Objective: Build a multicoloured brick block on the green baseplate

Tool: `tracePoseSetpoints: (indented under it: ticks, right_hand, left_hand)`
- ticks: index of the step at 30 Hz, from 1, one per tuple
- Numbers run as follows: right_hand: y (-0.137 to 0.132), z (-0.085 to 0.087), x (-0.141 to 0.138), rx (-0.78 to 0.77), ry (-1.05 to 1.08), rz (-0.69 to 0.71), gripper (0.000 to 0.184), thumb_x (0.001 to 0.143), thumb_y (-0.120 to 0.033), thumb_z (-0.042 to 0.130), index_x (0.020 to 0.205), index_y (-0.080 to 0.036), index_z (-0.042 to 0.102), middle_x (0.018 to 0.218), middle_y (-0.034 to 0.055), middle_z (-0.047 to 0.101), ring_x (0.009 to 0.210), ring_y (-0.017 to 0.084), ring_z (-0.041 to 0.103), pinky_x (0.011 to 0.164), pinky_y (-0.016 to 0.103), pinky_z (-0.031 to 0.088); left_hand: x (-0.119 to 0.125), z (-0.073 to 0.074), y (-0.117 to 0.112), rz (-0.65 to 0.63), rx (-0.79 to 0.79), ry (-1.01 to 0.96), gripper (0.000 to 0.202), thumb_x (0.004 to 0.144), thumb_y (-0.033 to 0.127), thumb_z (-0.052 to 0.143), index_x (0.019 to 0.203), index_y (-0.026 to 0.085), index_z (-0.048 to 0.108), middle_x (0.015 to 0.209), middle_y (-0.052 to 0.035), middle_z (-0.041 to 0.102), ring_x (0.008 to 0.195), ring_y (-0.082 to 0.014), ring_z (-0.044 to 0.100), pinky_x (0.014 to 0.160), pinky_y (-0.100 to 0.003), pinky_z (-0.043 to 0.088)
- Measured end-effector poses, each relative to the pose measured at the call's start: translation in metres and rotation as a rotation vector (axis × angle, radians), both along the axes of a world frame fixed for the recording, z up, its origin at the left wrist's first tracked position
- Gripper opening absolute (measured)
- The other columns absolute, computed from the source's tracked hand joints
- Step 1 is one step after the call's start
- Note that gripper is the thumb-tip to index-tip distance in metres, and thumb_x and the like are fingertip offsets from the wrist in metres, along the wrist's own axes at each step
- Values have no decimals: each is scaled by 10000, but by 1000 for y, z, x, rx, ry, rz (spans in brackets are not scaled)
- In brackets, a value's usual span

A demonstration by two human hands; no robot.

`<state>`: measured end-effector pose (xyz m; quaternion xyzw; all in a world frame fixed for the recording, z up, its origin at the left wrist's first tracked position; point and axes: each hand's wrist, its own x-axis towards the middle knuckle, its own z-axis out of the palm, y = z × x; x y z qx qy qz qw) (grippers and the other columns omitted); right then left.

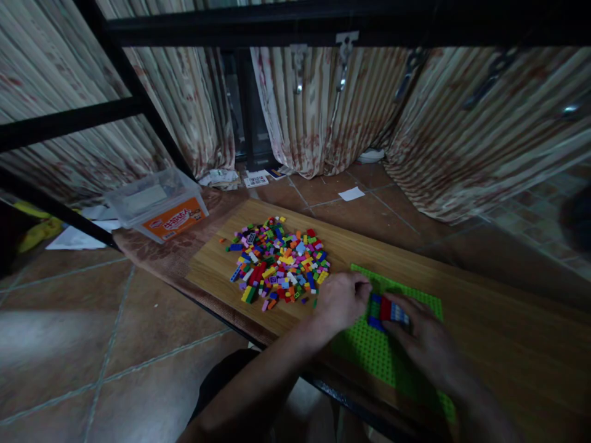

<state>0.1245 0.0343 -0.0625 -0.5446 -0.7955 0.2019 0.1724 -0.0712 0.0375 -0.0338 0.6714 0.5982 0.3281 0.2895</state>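
Note:
A green studded baseplate (369, 354) lies on the wooden board. On its upper part sits a block of joined toy bricks (385, 309), with blue, green, red and light blue sections. My right hand (427, 338) grips this block from the right, thumb on the near side and fingers on the far side. At the block's left end is my left hand (340, 300), its fingers curled together in a pinch. Whatever those fingers may hold is hidden. Left of that hand spreads a heap of loose, many-coloured toy bricks (281, 261).
The wooden board (498, 326) rests on a long bench with a brown cloth (143, 255). A clear plastic box (157, 203) with an orange label stands at the bench's far left end. Beyond are striped curtains (314, 117), black metal bars (231, 27) and papers on the tiled floor.

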Motion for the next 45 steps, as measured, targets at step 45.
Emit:
tracePoseSetpoints:
  ticks: [45]
  right_hand:
    - [-7,31,-19,119,407,-227,317,881,-457,511,1021,-230,682,1015,66,701,943,218,643,850,375,485]
  left_hand:
    - [-19,0,-5,-132,-35,-348,152,807,215,577,937,171,643,857,-32,649,734,-135,606,663,-234,478]
